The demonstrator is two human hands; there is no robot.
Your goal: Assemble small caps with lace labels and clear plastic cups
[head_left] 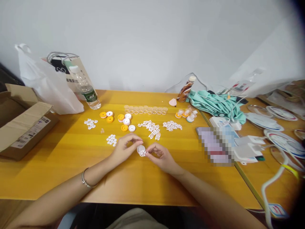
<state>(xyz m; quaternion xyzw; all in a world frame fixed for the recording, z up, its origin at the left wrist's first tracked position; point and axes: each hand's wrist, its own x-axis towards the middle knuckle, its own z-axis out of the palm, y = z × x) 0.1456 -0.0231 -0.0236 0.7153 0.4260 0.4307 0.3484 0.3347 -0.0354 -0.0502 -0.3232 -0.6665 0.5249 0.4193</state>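
Note:
Near the middle of the table, my left hand [128,143] has thumb and fingers closed at the edge of a small round whitish cap [141,148]. My right hand [162,157] pinches a small white lattice piece [142,153] against the cap's near side. Beyond the hands lie two loose groups of similar white lattice pieces [173,126]. To the left are white buttons [111,140], more white round bits [91,123], and orange and white round caps [124,128]. Behind these stands a double row of clear small cups [145,110].
On the left are an open cardboard box [26,133], a white plastic bag [51,86] and a water bottle [89,95]. A brown drink bottle [186,89], teal cloth [212,103], a phone [212,146], white adapters [249,146] and a cable [274,178] occupy the right.

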